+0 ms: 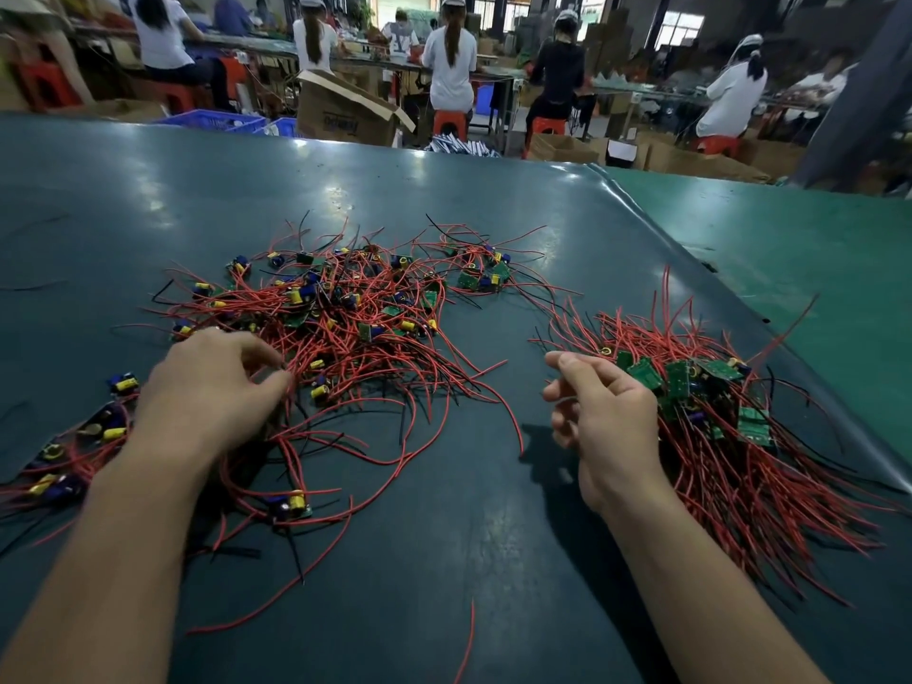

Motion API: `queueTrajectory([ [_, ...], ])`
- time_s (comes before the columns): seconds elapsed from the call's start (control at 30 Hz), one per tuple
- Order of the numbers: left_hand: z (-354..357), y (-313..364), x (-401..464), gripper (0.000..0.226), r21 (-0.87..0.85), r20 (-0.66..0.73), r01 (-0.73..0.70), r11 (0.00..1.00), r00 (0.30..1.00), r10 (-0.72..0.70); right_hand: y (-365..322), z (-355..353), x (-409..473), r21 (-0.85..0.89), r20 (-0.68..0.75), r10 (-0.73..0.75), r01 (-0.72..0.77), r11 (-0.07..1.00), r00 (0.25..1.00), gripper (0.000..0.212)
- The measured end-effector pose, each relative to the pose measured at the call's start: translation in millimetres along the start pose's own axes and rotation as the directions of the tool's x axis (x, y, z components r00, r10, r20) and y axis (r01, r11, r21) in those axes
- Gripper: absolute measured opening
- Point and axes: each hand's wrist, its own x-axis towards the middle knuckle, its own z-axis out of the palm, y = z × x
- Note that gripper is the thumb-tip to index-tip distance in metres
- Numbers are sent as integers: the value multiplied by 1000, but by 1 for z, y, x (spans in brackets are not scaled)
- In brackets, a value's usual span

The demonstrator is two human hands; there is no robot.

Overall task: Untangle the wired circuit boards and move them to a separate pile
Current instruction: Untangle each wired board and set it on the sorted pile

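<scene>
A: Where are the boards right now?

B: Most sit in a tangled heap (340, 308) of red and black wires in the middle of the dark green table (469, 535). A tidier pile (710, 412) lies to the right, its green boards bunched together and the wires fanning toward the near edge. A few more boards (84, 436) with yellow and blue parts lie at the far left, by the left forearm.

A: And the left hand?

B: The left hand (207, 387) is down at the near left edge of the heap. Its fingers (256, 345) are curled, and thumb and forefinger come together on red wires there. It looks like a pinch on the wires, though the strands under the palm are hidden.

A: The right one?

B: The right hand (602, 417) hovers between the two piles, just beside the tidy pile's boards. Its fingers are loosely curled with the forefinger (567, 360) stretched forward. I see nothing held in it; the boards lie behind its knuckles, and I cannot tell whether they touch.

A: Anything loose nearby?

B: One board (291, 506) lies alone near the left wrist, its wires looping across the table.
</scene>
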Motion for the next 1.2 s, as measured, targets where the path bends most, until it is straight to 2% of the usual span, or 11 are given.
queueTrajectory([
  [0.13, 10, 4, 1, 6, -2, 79, -127, 992, 989, 127, 1, 2, 0, -12, 19, 0, 0, 1000, 1000, 16],
  [0.3, 23, 15, -2, 22, -16, -26, -226, 974, 974, 226, 1, 3, -4, -37, 71, -9, 11, 999, 997, 19],
  [0.43, 29, 21, -2, 15, 21, 29, -194, 981, 981, 193, 1, 4, -4, -37, 103, 2, 2, 999, 995, 21],
  [0.67, 31, 20, -4, 15, -18, -48, -191, 981, 981, 190, -2, 5, -7, -50, 137, 19, -12, 999, 990, 23],
  [0.8, 22, 17, 0, 21, -290, -232, -253, 923, 954, 188, -4, 5, -8, -52, 142, 27, -19, 998, 989, 24],
  [0.87, 20, 22, 1, 24, -498, -263, -304, 812, 945, 193, -4, 5, -8, -52, 139, 30, -23, 998, 990, 24],
  [0.93, 17, 28, 1, 28, -678, -337, -354, 645, 929, 156, -5, 4, -9, -54, 149, 33, -25, 998, 988, 25],
  [1.0, 16, 31, -3, 33, -632, -529, -512, 582, 834, 160, -7, 5, -10, -68, 196, 44, -31, 997, 980, 26],
  [1.07, 18, 37, -10, 28, -447, -678, -676, 585, 683, 272, -7, 9, -14, -60, 325, 66, -49, 997, 943, 23],
  [1.13, 29, 46, -19, 23, -304, -705, -796, 524, 558, 438, -4, 14, -21, -30, 494, 94, -91, 995, 864, 19],
  [1.2, 41, 60, -29, 18, -247, -645, -858, 450, 492, 585, -2, 20, -27, 41, 596, 95, -148, 988, 797, 35],
])
